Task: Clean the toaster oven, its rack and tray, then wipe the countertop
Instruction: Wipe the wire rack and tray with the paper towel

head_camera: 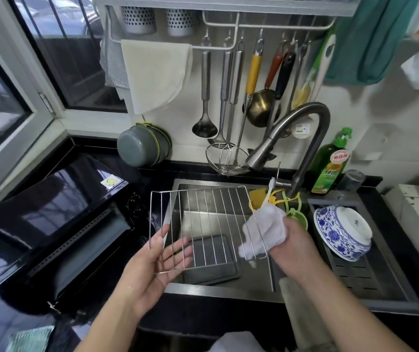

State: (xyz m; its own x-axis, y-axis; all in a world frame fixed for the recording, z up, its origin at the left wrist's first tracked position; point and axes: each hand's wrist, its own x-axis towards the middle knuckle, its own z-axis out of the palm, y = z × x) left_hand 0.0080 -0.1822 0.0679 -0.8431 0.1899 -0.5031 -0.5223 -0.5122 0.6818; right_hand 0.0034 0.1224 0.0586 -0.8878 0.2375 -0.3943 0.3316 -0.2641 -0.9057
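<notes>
Wire rack wiped over the sink
Left hand, fingers spread, supports the silver wire oven rack underneath; right hand pinches a white cloth round its edge, so drips fall onto the grey metal tray below.

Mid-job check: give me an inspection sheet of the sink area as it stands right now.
Surface: black countertop around a steel sink.
Job's things: wire rack held over the sink; tray lying in the sink; toaster oven on the counter at left.
Clutter: blue-and-white bowl tipped on the drain insert; green soap bottle; grey pot.
Hands: left hand supports the rack from below, fingers straight; right hand grips a white cloth against the rack.
Cables: nothing seen.
Surroundings: utensils hanging on wall rail; faucet; window at left.
</notes>
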